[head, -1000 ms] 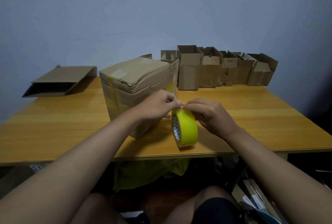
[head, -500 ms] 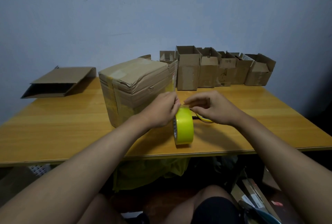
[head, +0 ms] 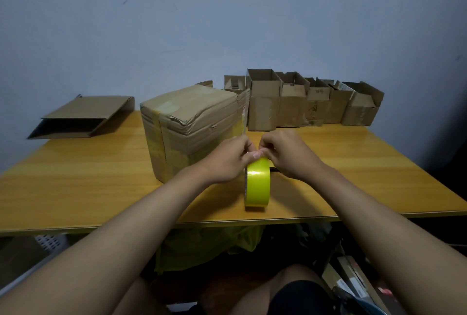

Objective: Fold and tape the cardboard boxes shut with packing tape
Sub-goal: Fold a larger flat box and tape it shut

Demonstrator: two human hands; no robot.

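Observation:
A yellow roll of packing tape (head: 257, 184) stands on edge near the front of the wooden table (head: 88, 188). My left hand (head: 227, 160) grips the top of the roll, thumb on its rim. My right hand (head: 285, 152) pinches at the top of the roll, fingertips meeting my left thumb. Just left of my hands stands a large, crumpled cardboard box (head: 192, 122) with its top flaps shut and yellowish tape on its near side.
A row of several small open cardboard boxes (head: 303, 102) lines the back of the table by the wall. A flattened box (head: 83, 117) lies at the back left. A dark thin object (head: 274, 169) lies under my right hand. Bags and clutter sit under the table.
Both hands stay at the top of the roll. The roll has turned so that its yellow band faces me, and my right hand has closed in against my left thumb.

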